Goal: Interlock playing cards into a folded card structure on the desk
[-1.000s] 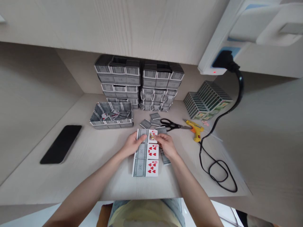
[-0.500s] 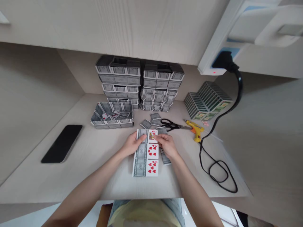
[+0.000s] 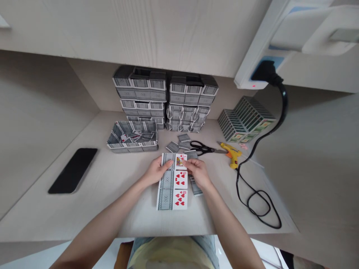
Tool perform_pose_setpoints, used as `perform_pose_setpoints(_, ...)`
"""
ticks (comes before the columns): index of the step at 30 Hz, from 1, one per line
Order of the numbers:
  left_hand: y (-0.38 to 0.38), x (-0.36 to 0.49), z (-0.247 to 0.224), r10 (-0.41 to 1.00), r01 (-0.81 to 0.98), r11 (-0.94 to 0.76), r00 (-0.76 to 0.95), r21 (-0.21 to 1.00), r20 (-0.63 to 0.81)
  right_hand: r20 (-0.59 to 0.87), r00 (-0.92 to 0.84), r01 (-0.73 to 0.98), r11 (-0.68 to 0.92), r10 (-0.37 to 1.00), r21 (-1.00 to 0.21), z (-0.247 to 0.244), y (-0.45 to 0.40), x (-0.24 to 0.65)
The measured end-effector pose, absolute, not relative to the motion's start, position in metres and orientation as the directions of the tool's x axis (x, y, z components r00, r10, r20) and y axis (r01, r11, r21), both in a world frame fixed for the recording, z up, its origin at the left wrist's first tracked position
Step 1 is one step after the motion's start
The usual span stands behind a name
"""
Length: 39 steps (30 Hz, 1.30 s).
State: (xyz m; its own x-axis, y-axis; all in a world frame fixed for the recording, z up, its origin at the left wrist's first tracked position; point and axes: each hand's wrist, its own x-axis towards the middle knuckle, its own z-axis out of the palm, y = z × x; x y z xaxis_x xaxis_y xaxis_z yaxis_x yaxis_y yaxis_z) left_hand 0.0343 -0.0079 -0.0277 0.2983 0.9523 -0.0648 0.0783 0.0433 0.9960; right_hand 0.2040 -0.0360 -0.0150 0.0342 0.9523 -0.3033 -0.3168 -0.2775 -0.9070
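Observation:
A flat panel of joined playing cards (image 3: 166, 198) lies at the middle of the desk's front, patterned backs on its left and heart faces, a jack, a nine and a ten, down its right. My left hand (image 3: 155, 170) grips the panel's upper left edge, thumb on top. My right hand (image 3: 198, 172) pinches the upper right edge at the jack. Partly under my right hand is another card piece (image 3: 196, 189) with its patterned back up. Small folded card pieces (image 3: 184, 138) lie just beyond the panel.
Black scissors (image 3: 204, 148) and a yellow glue gun (image 3: 232, 154) with a looped black cord lie to the right. An open card box (image 3: 133, 146) holds loose pieces. Card boxes (image 3: 143, 92) are stacked behind. A phone (image 3: 73, 170) lies left; green-edged card stacks (image 3: 243, 120) stand back right.

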Motion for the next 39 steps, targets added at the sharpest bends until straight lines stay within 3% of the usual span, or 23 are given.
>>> perform_pose_setpoints(11, -0.009, 0.034, -0.027, 0.946, 0.077, 0.049, 0.317, 0.996, -0.071, -0.288, 0.045, -0.334, -0.257, 0.957, -0.907, -0.016, -0.037, 0.204)
perform_pose_setpoints(17, -0.007, 0.033, -0.029, 0.961, 0.058, 0.097, 0.254, 0.994, -0.109, -0.207, 0.022, -0.204, -0.198, 0.978, -0.959, -0.016, -0.035, 0.215)
perform_pose_setpoints(20, -0.002, 0.031, -0.031, 0.972, -0.029, 0.155, 0.18, 0.987, -0.148, -0.108, 0.132, -0.049, -0.102, 0.985, -0.994, -0.016, -0.03, 0.233)
perform_pose_setpoints(23, 0.002, 0.031, -0.035, 0.978, -0.092, 0.165, 0.143, 0.982, -0.151, 0.125, 0.341, 0.314, 0.013, 0.932, -0.949, -0.02, -0.025, 0.251)
perform_pose_setpoints(25, 0.003, 0.031, -0.038, 0.981, -0.108, 0.151, 0.138, 0.983, -0.135, 0.225, 0.315, 0.538, 0.021, 0.922, -0.843, -0.026, -0.023, 0.258)
perform_pose_setpoints(27, 0.003, 0.031, -0.04, 0.983, -0.118, 0.138, 0.137, 0.983, -0.122, 0.192, 0.248, 0.63, -0.007, 0.949, -0.777, -0.032, -0.023, 0.259)
perform_pose_setpoints(29, 0.002, 0.031, -0.041, 0.985, -0.123, 0.137, 0.126, 0.983, -0.121, 0.089, 0.221, 0.61, -0.066, 0.971, -0.79, -0.038, -0.023, 0.258)
perform_pose_setpoints(32, 0.0, 0.032, -0.04, 0.985, -0.137, 0.14, 0.118, 0.981, -0.125, -0.039, 0.234, 0.444, -0.142, 0.972, -0.885, -0.038, -0.022, 0.257)
perform_pose_setpoints(35, 0.001, 0.032, -0.037, 0.979, -0.133, 0.161, 0.149, 0.978, -0.141, -0.126, 0.185, 0.123, -0.15, 0.975, -0.981, -0.026, -0.021, 0.26)
perform_pose_setpoints(37, 0.002, 0.033, -0.034, 0.97, -0.119, 0.189, 0.175, 0.975, -0.167, -0.171, 0.149, -0.118, -0.154, 0.974, -0.981, -0.012, -0.02, 0.263)
perform_pose_setpoints(39, 0.004, 0.034, -0.031, 0.961, -0.12, 0.222, 0.198, 0.968, -0.195, -0.16, 0.188, -0.244, -0.112, 0.969, -0.963, 0.003, -0.019, 0.266)
